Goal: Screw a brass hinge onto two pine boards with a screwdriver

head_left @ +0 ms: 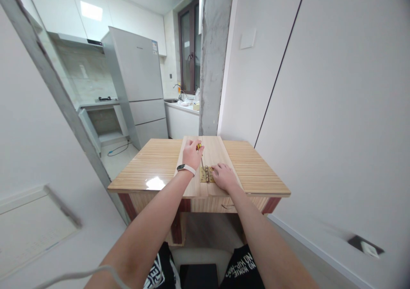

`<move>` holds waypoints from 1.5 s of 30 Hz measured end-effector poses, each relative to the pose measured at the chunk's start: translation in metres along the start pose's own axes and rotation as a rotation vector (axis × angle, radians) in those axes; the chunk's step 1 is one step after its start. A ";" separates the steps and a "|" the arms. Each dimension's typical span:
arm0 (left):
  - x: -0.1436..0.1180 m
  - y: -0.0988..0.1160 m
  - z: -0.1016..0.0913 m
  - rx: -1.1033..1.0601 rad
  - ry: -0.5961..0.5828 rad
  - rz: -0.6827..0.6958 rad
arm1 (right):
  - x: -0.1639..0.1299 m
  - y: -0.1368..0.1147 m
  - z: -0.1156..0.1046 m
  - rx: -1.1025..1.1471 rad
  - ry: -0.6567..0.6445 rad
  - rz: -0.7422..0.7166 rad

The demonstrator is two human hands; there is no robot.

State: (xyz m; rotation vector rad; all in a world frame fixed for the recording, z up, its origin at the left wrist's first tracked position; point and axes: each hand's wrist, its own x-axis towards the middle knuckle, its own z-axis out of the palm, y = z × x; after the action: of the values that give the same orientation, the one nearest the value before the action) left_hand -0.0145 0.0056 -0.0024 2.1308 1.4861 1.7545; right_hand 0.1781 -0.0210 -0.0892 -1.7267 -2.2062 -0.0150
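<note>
My left hand (192,154) is closed round the yellow-and-black handle of a screwdriver (199,146). Its thin shaft points down to the left leaf of a brass hinge (207,175); whether the tip sits in a screw is too small to tell. The hinge lies flat across the seam between two pale wooden boards, the left board (200,190) and the right board (214,148). On the right board rests my right hand (224,177), palm down, with its fingertips at the hinge's right leaf. A white-strapped band circles my left wrist.
Both boards lie on a striped wooden table (256,169) with a drawer handle (228,206) at its front. A grey refrigerator (141,75) and a sink counter (182,116) stand beyond. White wall panels (336,109) rise on the right.
</note>
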 end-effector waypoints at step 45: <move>-0.002 0.008 -0.003 -0.021 -0.022 0.004 | 0.000 -0.003 -0.002 0.016 0.006 -0.008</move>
State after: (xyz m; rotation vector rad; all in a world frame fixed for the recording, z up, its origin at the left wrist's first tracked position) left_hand -0.0113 -0.0011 0.0015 2.1379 1.4526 1.7344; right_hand 0.1758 -0.0224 -0.0866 -1.7066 -2.2032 -0.0050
